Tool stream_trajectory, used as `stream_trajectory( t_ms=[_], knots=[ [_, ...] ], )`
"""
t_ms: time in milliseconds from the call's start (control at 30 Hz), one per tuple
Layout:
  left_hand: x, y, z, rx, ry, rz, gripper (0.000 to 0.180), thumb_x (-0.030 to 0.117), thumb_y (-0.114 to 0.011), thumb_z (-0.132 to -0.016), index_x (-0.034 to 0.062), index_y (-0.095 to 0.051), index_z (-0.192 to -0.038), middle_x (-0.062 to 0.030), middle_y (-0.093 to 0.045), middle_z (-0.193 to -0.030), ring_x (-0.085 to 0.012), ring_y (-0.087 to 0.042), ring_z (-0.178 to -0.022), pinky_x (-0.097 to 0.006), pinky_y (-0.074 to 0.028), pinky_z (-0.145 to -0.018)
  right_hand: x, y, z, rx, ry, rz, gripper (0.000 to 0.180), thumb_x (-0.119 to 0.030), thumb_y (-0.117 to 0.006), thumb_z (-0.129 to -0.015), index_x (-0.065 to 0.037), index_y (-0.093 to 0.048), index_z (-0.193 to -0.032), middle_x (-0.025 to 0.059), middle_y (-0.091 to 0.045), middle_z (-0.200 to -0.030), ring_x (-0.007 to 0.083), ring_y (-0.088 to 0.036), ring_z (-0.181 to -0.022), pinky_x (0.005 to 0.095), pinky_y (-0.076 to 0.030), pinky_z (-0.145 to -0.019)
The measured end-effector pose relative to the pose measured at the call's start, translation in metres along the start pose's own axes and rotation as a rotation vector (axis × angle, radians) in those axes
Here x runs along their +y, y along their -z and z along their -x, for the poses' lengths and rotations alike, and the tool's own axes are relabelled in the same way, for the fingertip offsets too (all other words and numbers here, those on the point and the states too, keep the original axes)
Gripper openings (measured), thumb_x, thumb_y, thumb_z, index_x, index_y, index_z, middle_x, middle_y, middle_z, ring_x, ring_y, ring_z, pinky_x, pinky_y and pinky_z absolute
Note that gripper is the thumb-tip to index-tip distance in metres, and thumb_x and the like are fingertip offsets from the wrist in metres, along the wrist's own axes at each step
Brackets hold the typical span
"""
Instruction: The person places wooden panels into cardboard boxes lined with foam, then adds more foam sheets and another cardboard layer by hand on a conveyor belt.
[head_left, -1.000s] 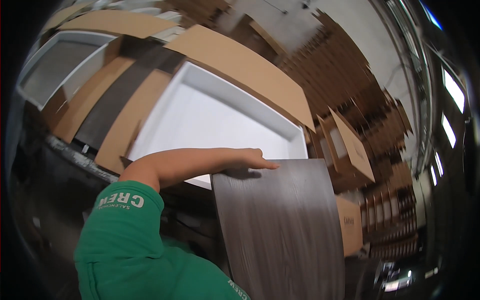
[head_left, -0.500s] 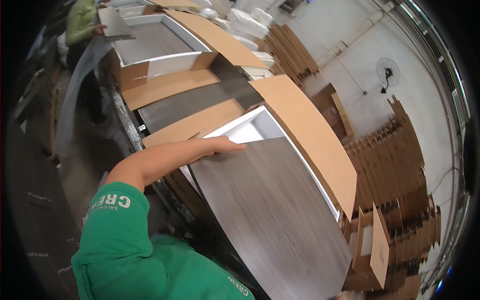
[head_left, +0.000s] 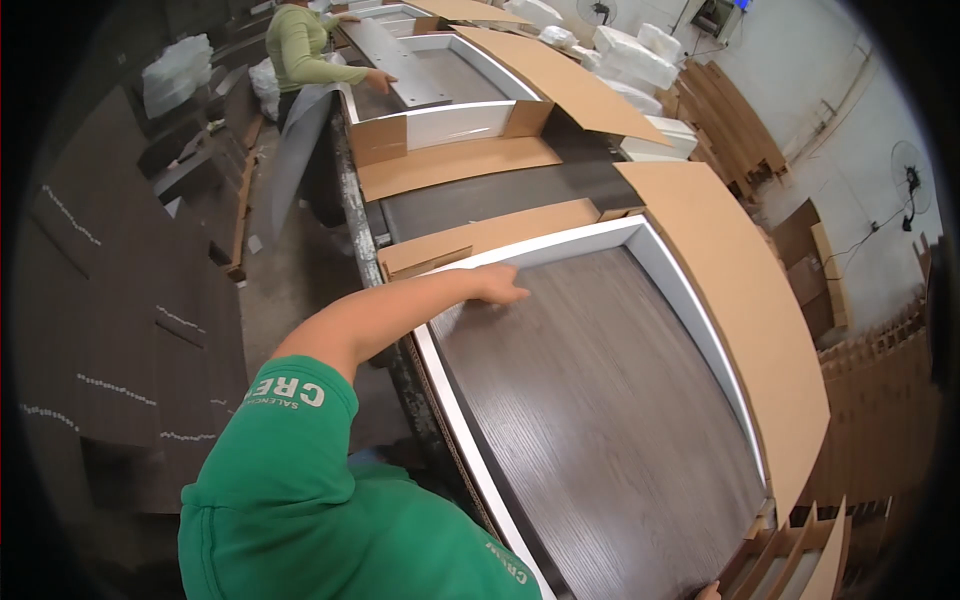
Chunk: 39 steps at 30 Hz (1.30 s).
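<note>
A wide grey-brown wood-grain panel [head_left: 600,400] lies within the white foam edging [head_left: 690,285] of an open cardboard box, with a dark gap along its left side. At the panel's far left part, my left hand [head_left: 497,285] is closed on its edge, fingers bent. Only a small part of my right hand [head_left: 709,591] shows, at the bottom of the view, closed at the panel's near right corner. The rest of that hand is out of view.
Cardboard flaps [head_left: 740,330] stick out around the box. Farther along the bench [head_left: 352,205], a co-worker [head_left: 300,50] holds a grey board [head_left: 400,65] over another open box. Dark panels [head_left: 120,330] are at the left. Stacked cardboard [head_left: 880,410] stands at the right.
The panel has gone down into the box, inside the white edging. My left hand went with it. The view has swung left, and the co-worker's board shows more fully.
</note>
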<state>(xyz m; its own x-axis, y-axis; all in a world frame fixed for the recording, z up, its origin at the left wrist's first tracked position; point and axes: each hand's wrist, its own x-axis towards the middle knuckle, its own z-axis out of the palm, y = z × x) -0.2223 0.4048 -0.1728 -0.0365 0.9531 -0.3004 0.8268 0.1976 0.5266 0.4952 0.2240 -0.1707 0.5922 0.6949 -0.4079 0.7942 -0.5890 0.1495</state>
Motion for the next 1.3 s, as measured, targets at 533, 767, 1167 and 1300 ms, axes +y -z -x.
stream_trajectory(
  t_ms=[533, 767, 1167, 1300],
  knots=[
    [-0.024, 0.017, 0.203, 0.807, -0.315, 0.724, 0.020, 0.013, -0.062, -0.083, -0.0026, -0.060, -0.095, -0.0044, -0.065, -0.087, -0.0087, -0.060, -0.081, -0.024, -0.049, -0.071, -0.212, -0.081, 0.101, 0.142, 1.035, 0.089, 0.056, -0.027, -0.060, -0.078, 0.004, -0.042, -0.121, 0.0303, -0.038, -0.126, 0.0446, -0.039, -0.112, 0.0479, -0.035, -0.093],
    [-0.210, -0.122, 0.350, 1.023, 0.679, 1.044, 0.018, 0.017, -0.059, -0.084, -0.0003, -0.061, -0.087, -0.0067, -0.063, -0.077, -0.0120, -0.060, -0.065, -0.021, -0.047, -0.058, -0.349, -0.022, 0.173, 0.083, 1.503, -0.289, 0.042, -0.013, -0.052, -0.087, -0.001, -0.042, -0.126, 0.0227, -0.037, -0.133, 0.0357, -0.036, -0.123, 0.0411, -0.032, -0.100],
    [-0.395, -0.324, 0.410, 0.205, 1.030, 0.434, 0.031, 0.029, -0.057, -0.076, 0.0008, -0.066, -0.084, -0.0181, -0.064, -0.085, -0.0302, -0.063, -0.080, -0.039, -0.049, -0.077, -0.472, -0.034, 0.384, 0.030, 1.571, -0.159, 0.056, -0.009, -0.058, -0.083, 0.003, -0.032, -0.131, 0.0220, -0.039, -0.130, 0.0345, -0.039, -0.121, 0.0378, -0.033, -0.099],
    [-0.421, -0.311, 0.313, -0.214, 0.726, 0.325, 0.029, 0.021, -0.051, -0.077, 0.0055, -0.064, -0.098, -0.0169, -0.057, -0.110, -0.0308, -0.054, -0.104, -0.041, -0.044, -0.088, -0.479, -0.068, 0.369, 0.329, 1.467, -0.063, 0.051, -0.017, -0.063, -0.082, 0.004, -0.040, -0.122, 0.0224, -0.051, -0.115, 0.0321, -0.057, -0.095, 0.0405, -0.049, -0.079]
  ],
)
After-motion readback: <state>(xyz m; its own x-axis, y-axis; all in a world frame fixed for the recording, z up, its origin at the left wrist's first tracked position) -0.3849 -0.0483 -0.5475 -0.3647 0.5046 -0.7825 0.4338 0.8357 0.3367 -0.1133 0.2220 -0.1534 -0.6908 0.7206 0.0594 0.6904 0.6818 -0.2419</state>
